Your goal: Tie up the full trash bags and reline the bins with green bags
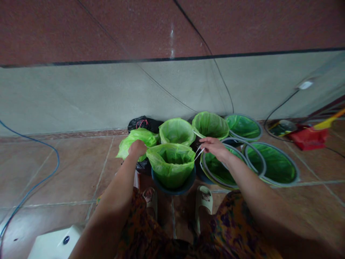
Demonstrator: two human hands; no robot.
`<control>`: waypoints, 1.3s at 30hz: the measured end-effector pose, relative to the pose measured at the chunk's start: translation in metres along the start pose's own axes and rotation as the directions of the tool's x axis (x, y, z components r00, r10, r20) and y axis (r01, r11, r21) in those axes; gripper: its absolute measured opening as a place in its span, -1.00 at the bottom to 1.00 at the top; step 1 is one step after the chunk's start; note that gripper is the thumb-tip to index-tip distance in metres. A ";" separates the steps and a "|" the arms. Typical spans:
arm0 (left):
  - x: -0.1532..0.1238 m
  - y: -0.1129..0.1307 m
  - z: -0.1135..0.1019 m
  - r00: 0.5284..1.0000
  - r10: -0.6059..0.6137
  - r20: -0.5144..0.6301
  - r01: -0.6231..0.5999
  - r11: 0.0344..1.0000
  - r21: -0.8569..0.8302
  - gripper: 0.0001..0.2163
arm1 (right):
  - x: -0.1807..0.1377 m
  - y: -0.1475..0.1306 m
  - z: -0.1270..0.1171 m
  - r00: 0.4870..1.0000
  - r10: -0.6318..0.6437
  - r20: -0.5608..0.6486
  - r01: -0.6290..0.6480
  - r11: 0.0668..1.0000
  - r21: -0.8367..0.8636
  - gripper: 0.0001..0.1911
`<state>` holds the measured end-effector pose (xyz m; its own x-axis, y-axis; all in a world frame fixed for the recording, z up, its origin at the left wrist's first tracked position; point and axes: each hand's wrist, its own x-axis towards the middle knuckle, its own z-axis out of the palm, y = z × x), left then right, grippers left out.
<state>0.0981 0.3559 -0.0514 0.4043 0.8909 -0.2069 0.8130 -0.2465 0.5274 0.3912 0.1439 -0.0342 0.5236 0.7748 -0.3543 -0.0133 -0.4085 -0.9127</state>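
A light green bin bag stands open in a round blue bin between my feet, its upper edge raised above the bin. My left hand is closed at the left side of the bag's mouth; the exact part in its fingers is hidden. On the right, my right hand pinches a white drawstring stretched out from the bag's rim. Another loose green bag lies behind my left hand, beside a black bag with a pink tie.
More green-lined bins stand behind and right, including one bin and another. A grey ring rests over the right bins. A red dustpan is far right, a blue cable left, a white box lower left.
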 end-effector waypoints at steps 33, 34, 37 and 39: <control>-0.051 0.113 0.046 0.897 0.369 0.242 0.002 0.545 -0.838 -0.83 | -0.010 -0.032 0.081 0.955 -0.193 0.225 0.118 0.943 0.311 -0.52; -0.053 0.111 0.049 0.875 0.391 0.286 0.003 0.585 -0.811 -0.81 | -0.009 -0.033 0.076 0.965 -0.171 0.198 0.094 0.933 0.349 -0.52; -0.058 0.104 0.056 0.793 0.467 0.392 -0.085 0.720 -0.688 -0.81 | -0.005 -0.032 0.064 0.986 -0.118 0.117 0.057 0.903 0.426 -0.52; -0.059 0.102 0.059 0.755 0.491 0.435 -0.134 0.765 -0.630 -0.82 | -0.003 -0.030 0.057 0.991 -0.110 0.083 0.065 0.904 0.423 -0.53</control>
<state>0.1821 0.2559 -0.0341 0.8865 0.3854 -0.2560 0.3036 -0.0670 0.9504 0.3413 0.1818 -0.0176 0.4498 0.8521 -0.2678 -0.3381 -0.1151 -0.9340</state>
